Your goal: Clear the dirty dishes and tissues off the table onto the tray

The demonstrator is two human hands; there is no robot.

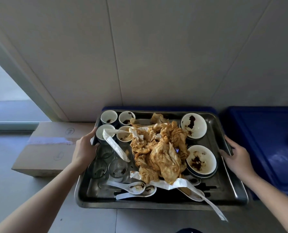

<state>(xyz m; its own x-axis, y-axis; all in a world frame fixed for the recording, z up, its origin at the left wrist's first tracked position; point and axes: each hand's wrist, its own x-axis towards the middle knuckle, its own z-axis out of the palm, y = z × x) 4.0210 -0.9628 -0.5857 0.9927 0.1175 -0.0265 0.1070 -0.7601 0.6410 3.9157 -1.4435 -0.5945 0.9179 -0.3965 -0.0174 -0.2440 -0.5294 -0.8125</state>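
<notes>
A metal tray (pixel 156 201) is held above the floor in front of a wall. My left hand (pixel 84 148) grips its left rim and my right hand (pixel 235 153) grips its right rim. A heap of stained orange-brown tissues (pixel 160 152) fills the tray's middle. Several small white cups (pixel 108 117) stand at its back left, and clear glasses (pixel 118 168) in front of them. Two soiled bowls (pixel 193 126) (pixel 201 160) sit on the right. White spoons (pixel 133 187) and torn white wrappers (pixel 116 147) lie near the front.
A blue bin lid (pixel 264 145) is close on the right, and a second blue bin (pixel 156 108) shows behind the tray. A cardboard box (pixel 47 148) lies on the floor at left. The grey wall (pixel 156 56) stands right behind.
</notes>
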